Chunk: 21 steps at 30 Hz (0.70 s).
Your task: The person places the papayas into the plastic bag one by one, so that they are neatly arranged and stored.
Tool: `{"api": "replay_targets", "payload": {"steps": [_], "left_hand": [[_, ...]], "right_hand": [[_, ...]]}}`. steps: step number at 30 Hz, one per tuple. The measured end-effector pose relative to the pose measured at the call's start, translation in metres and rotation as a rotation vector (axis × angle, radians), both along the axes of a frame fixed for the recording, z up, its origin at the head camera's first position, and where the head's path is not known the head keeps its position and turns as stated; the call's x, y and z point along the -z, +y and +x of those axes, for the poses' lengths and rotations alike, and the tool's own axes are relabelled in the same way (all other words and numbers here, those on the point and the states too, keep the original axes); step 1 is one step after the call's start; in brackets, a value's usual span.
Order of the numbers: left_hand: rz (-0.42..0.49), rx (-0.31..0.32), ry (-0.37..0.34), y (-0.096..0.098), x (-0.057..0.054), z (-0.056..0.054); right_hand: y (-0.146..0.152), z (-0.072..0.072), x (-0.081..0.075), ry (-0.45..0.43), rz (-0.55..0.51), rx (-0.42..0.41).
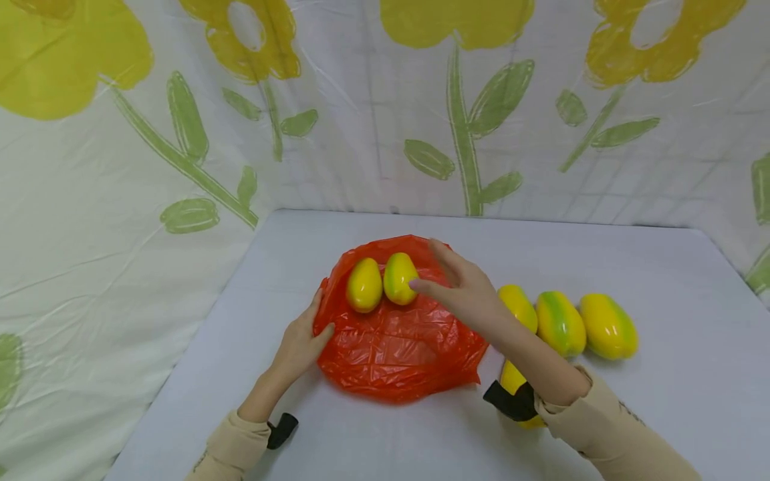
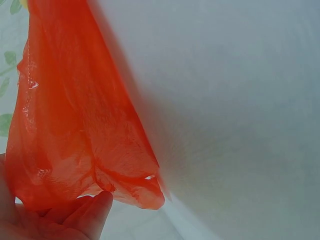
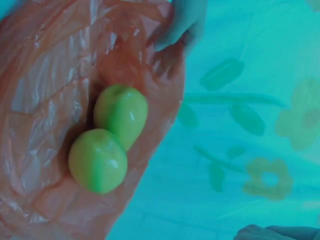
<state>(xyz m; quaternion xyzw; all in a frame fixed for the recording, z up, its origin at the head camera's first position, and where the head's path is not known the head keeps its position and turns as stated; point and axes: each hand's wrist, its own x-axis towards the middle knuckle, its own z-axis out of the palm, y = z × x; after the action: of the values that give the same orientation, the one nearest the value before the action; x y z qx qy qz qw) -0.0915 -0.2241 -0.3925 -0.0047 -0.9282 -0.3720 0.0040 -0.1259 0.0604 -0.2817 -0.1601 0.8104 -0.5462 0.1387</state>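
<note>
A red plastic bag lies spread on the table with two glossy yellow mangoes on it, a left mango and a right mango streaked with green. My left hand holds the bag's left edge, thumb on the near side; in the left wrist view its fingers are partly behind the red film. Over the bag's right part, my right hand has thumb and fingers spread, holding nothing. Its thumb overlaps the right mango in the head view. Only a bit of this hand shows in the right wrist view.
Right of the bag sit more yellow mangoes: one partly behind my right forearm, a green-striped mango and another mango. Others lie under that forearm. A white table meets a flower-printed curtain behind and at left.
</note>
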Motion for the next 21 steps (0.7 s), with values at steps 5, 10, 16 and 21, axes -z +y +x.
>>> {"api": "replay_targets", "payload": {"steps": [5,10,16,21], "left_hand": [[-0.006,0.003,-0.006,-0.001,0.001,0.0],[-0.006,0.002,-0.004,-0.001,0.002,0.0],[-0.004,0.001,-0.004,0.0,0.002,-0.001],[-0.007,-0.003,-0.008,0.001,0.002,-0.001]], "right_hand": [[0.013,0.019,-0.002,0.062,-0.011,0.012],[0.025,0.038,-0.003,0.117,0.054,0.068],[0.048,0.049,-0.002,0.159,0.068,0.169],[0.063,0.058,-0.001,0.131,0.048,0.232]]}}
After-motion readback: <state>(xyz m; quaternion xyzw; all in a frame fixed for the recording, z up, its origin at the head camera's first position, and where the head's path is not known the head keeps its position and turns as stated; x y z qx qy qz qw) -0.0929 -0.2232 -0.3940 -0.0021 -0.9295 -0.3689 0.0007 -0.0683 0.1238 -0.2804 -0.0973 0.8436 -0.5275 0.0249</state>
